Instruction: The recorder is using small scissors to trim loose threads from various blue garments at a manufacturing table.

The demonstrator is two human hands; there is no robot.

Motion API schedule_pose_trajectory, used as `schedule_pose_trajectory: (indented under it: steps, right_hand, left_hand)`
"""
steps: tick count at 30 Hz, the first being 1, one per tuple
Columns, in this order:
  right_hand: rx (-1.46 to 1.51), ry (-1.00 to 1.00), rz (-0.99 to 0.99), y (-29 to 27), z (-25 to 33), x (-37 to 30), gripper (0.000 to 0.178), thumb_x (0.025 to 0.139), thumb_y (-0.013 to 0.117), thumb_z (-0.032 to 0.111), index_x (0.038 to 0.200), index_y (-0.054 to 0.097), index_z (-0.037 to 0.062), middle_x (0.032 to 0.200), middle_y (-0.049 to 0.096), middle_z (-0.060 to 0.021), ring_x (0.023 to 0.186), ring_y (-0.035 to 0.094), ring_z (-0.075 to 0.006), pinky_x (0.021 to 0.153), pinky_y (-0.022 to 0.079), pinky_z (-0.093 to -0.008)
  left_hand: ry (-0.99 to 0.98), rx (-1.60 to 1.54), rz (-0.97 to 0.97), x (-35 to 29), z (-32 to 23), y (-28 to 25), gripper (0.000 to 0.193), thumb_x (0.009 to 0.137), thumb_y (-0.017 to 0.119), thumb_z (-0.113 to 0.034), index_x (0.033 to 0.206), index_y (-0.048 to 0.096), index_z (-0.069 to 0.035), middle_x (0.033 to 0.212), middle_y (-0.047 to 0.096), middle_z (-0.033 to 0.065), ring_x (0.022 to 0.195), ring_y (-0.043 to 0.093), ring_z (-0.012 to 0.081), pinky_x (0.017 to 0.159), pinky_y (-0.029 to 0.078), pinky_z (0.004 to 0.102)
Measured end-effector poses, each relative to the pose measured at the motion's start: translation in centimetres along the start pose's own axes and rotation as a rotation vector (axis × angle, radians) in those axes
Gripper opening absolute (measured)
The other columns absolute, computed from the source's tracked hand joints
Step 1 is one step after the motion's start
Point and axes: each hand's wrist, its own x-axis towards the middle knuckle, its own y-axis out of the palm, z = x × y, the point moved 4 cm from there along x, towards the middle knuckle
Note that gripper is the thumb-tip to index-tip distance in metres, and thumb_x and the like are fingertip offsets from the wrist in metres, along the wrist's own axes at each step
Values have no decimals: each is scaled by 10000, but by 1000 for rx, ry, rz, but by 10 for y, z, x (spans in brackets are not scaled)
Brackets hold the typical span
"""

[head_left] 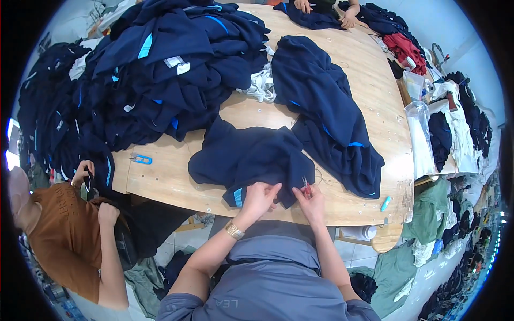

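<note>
A navy garment (pixel 243 152) with a light blue patch lies spread on the table in front of me. At its near edge, my left hand (pixel 259 198) pinches the cloth, its fingertips partly hidden. My right hand (pixel 311 203) is closed around small red-handled thread snips (pixel 307 188), whose metal tips point away from me over the garment's right corner. A gap of bare wood and some cloth separates the two hands. Beyond the right hand, a larger navy garment (pixel 337 112) with bright blue trim lies stretched out.
A tall heap of navy garments (pixel 176 75) covers the table's far left. Blue snips (pixel 142 159) lie left of me and a turquoise tool (pixel 385 204) right. A co-worker in a brown shirt (pixel 67 235) sits at left; another person's hands (pixel 348 18) handle dark cloth at the far side.
</note>
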Motion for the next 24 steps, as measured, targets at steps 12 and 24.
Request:
schedule_pose_trajectory:
  steps: [12, 24]
  right_hand:
    - [367, 48, 60, 3, 41, 4, 380, 805, 690, 195, 587, 411, 56, 609, 357, 63, 547, 301, -40, 468, 231, -231]
    - [232, -262, 92, -11, 89, 1, 264, 872, 584, 218, 710, 479, 38, 512, 397, -14, 471, 392, -99, 443, 304, -258]
  left_hand:
    - [128, -226, -140, 12, -3, -10, 284, 870, 594, -274, 813, 574, 3, 707, 639, 71, 602, 623, 121, 444, 445, 213]
    - [5, -1263, 86, -13, -57, -28, 156, 925, 503, -206, 885, 526, -57, 796, 565, 49, 780, 577, 147, 884, 493, 376]
